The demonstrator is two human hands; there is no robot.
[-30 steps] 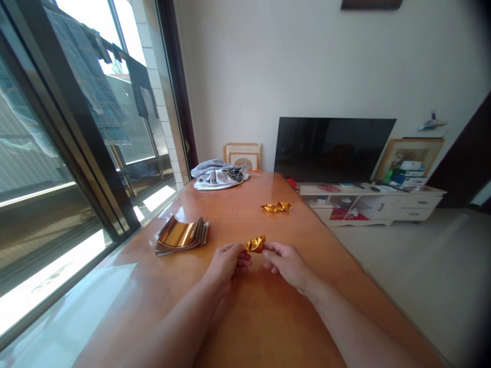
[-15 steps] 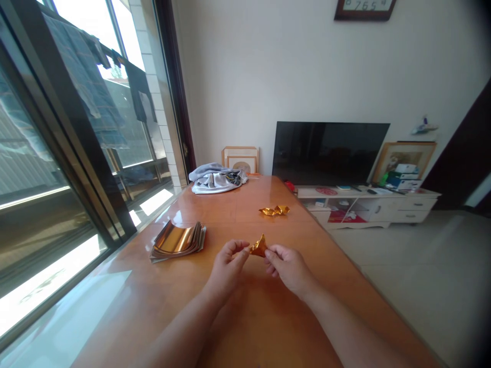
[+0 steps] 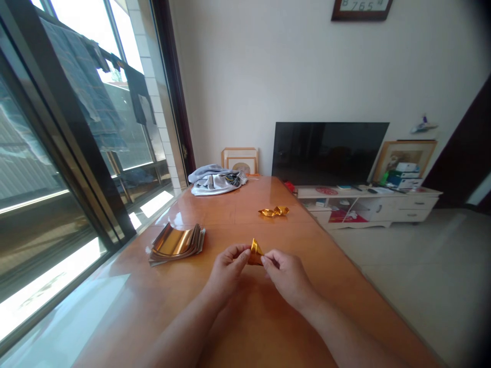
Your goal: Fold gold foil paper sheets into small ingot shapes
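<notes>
From the head camera, the left hand (image 3: 228, 271) and right hand (image 3: 286, 279) were held close together above the near part of a varnished wooden table (image 3: 238, 217). Their fingers were curled inward, not spread, and the fingertips of both pinched a small folded gold foil piece (image 3: 256, 253) from either side, in the air between them. The fingers hid part of it, so the exact finger placement could not be told. Thin foil like this seemed to call for light, even fingertip pressure, as a hard squeeze could crumple it. To the left lay a curling stack of gold foil sheets (image 3: 176, 244). Farther off sat a crumpled-looking gold foil piece (image 3: 273, 211), and at the far end, a grey cloth bundle (image 3: 216, 183).
</notes>
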